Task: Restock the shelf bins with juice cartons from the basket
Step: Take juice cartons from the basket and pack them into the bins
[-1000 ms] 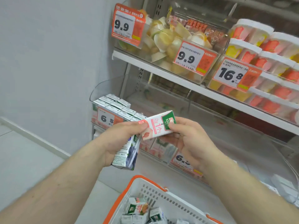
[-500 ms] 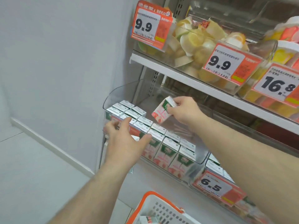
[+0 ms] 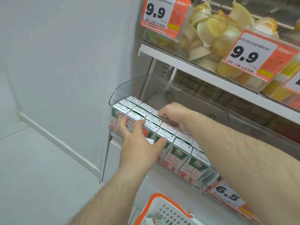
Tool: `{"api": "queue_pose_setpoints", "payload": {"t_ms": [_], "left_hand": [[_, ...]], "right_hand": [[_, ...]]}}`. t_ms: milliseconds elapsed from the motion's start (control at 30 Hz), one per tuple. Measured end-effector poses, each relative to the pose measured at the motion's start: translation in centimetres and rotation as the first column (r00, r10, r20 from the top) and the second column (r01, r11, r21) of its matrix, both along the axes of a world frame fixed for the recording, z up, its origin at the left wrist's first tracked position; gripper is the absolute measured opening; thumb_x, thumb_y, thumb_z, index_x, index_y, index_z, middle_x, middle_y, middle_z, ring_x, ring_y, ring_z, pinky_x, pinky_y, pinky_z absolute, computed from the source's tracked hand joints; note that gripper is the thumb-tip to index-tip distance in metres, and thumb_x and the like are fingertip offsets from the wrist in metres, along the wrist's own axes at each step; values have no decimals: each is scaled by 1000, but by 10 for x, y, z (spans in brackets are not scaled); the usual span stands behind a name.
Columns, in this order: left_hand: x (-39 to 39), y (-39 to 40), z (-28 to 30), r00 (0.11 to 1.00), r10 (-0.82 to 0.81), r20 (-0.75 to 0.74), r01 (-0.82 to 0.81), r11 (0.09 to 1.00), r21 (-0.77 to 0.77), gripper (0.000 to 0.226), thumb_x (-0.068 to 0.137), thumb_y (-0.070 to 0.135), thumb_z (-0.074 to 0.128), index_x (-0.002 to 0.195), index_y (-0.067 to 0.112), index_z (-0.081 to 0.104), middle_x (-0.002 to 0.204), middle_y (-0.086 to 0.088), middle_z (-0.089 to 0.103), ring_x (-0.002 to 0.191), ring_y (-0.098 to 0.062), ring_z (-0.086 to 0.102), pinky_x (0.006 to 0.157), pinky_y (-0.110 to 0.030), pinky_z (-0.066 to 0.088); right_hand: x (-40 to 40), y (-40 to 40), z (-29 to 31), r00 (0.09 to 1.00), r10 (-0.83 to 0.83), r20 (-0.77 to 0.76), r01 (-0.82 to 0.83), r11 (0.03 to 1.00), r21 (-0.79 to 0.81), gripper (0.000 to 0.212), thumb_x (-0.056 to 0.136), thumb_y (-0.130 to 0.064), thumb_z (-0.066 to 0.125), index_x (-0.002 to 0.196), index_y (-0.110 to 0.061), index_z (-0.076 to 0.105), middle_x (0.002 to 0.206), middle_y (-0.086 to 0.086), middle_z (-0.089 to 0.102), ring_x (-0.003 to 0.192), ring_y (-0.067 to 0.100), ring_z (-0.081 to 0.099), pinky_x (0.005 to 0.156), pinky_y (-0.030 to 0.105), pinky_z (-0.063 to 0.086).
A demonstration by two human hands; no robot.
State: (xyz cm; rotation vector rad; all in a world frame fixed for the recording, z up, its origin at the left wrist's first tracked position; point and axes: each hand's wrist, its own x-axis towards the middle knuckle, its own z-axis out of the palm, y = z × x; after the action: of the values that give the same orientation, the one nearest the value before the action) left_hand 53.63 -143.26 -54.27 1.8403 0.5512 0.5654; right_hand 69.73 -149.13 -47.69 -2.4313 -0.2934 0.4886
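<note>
The clear shelf bin (image 3: 128,86) on the lower shelf holds rows of white-topped juice cartons (image 3: 167,129) with green and pink fronts. My right hand (image 3: 176,115) reaches into the bin behind the front rows, its fingertips curled down on a juice carton (image 3: 155,113) standing among the others. My left hand (image 3: 139,143) rests against the bin's front wall with index finger and thumb spread. A second carton (image 3: 150,141) is tucked under its palm, mostly hidden. The white basket with an orange rim (image 3: 155,198) sits at the bottom edge with a carton (image 3: 155,221) inside.
A white shelf (image 3: 194,65) above carries bins of cut fruit (image 3: 214,30) with orange 9.9 price tags (image 3: 162,15). A 6.5 tag (image 3: 227,196) hangs on the adjoining bin at lower right. A grey wall and floor lie to the left.
My right hand has carried its carton down from above the bin into the rows of cartons. My left hand stays against the bin front. The view has moved closer.
</note>
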Motion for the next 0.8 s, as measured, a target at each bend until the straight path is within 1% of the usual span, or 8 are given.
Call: {"api": "queue_pose_setpoints", "payload": {"t_ms": [133,333,433,533,600,667,733,800], "left_hand": [[0,0,1,999,-35,-21,35,999,-2,76,78,46,76,139,32,35,146,28,-11,124,-15,47,88,-22,35],[-1,0,0,994,-94,-47,93,995,-36,84,81,48,72,149,33,25,149,27,-17,134,-14,38,92,-23,33],[-7,-6,2,996,-84,2,84,991,-104,87,85,48,67,153,36,14,150,23,-12,131,-11,34,92,-22,28],[-14,-7,11,991,11,136,16,981,-192,69,92,48,56,150,34,20,139,16,13,119,-9,39,93,-21,31],[-19,-3,20,987,13,159,64,879,-472,45,96,57,41,136,35,39,130,9,45,107,-15,59,86,-30,47],[-26,-1,29,986,-54,159,156,651,-742,48,96,64,31,122,32,55,100,-2,72,76,-21,71,64,-33,58],[-33,-1,34,971,-112,212,239,534,-811,52,97,65,27,117,30,59,74,-4,74,58,-22,70,55,-33,58],[-38,-6,38,953,-150,264,303,486,-819,60,96,66,23,120,25,59,73,-6,75,59,-23,70,59,-35,57]], "right_hand": [[8,5,-11,1000,4,-11,-4,1000,-29,22,95,-23,57,111,-13,67,98,4,64,82,18,56,76,34,46],[11,5,-10,998,54,-26,-57,988,-144,31,97,-38,52,113,-17,67,102,2,71,89,19,66,83,38,54],[0,3,-7,990,117,79,-101,979,-177,40,99,-36,49,128,-11,63,107,6,68,87,20,64,78,34,51],[-18,-6,5,935,100,340,-67,992,-108,34,97,-35,53,117,-13,69,107,3,70,89,17,61,77,30,48],[-37,-15,18,890,-50,453,-3,993,115,21,95,-29,55,103,-21,72,104,-5,70,95,15,63,80,29,48],[-63,-27,29,912,-131,388,-3,945,326,15,91,-19,58,87,-22,73,89,-6,72,82,13,66,76,34,55],[-100,-42,36,961,-82,264,-45,896,441,16,88,-7,62,81,-18,71,83,2,73,65,13,64,69,35,58],[-134,-62,37,978,-29,204,-73,877,474,15,87,-1,63,86,-13,70,81,9,71,57,12,59,61,31,50]]}}
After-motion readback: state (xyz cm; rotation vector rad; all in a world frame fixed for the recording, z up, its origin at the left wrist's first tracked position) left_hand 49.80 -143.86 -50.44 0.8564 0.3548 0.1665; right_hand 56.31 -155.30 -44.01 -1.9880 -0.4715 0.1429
